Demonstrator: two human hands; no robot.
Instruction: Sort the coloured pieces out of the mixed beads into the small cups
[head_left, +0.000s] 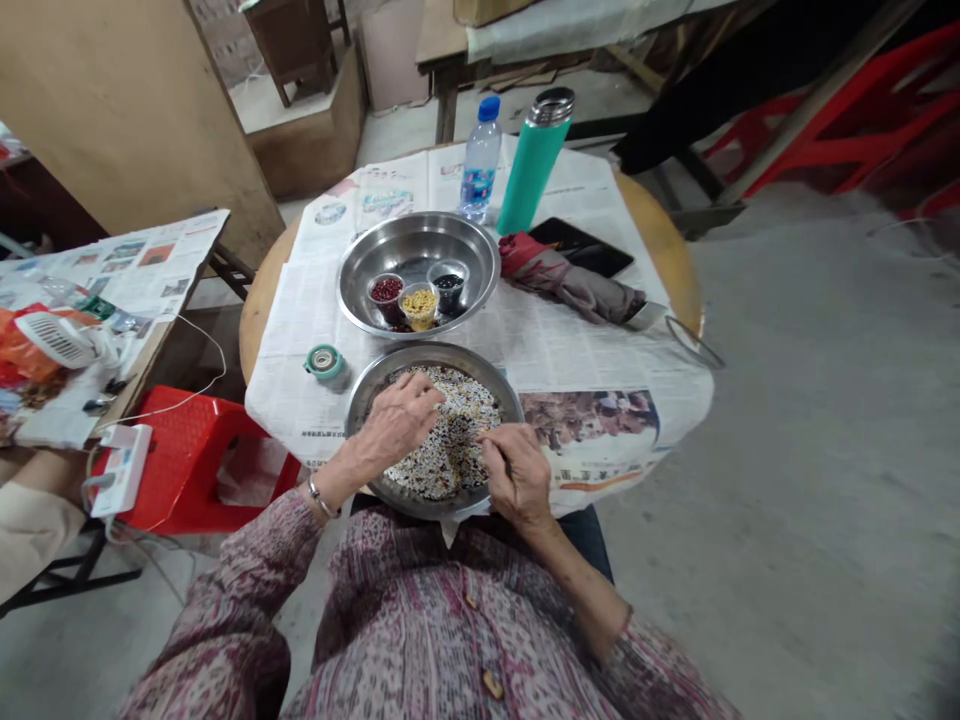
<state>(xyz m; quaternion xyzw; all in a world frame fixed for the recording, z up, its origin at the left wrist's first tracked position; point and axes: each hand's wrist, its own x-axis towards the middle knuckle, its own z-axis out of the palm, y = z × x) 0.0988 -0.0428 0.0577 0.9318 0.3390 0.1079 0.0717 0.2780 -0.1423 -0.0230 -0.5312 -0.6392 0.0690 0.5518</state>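
A metal basin [504, 378] close to my body holds a mix of white grains and dark, yellow and reddish beans [450, 440]. Over its left side is my left hand [401, 415], fingers bent and drawn together; whatever they pinch is hidden. My right hand [517, 470] is at the right rim, thumb and forefinger pinched together above the mix, holding something too small to name. Behind stands a second metal basin [371, 250] with three clear cups: red beans [387, 290], yellow beans [418, 302] and black beans [448, 283]. Some dark red beans lie loose beside the cups.
Newspaper covers the round table [679, 250]. On it are a tape roll [324, 362], a water bottle [480, 165], a green flask [534, 165], a folded umbrella [577, 285] and a dark flat device [589, 245]. At left are a red stool [187, 460], a power strip [124, 470] and another person's leg.
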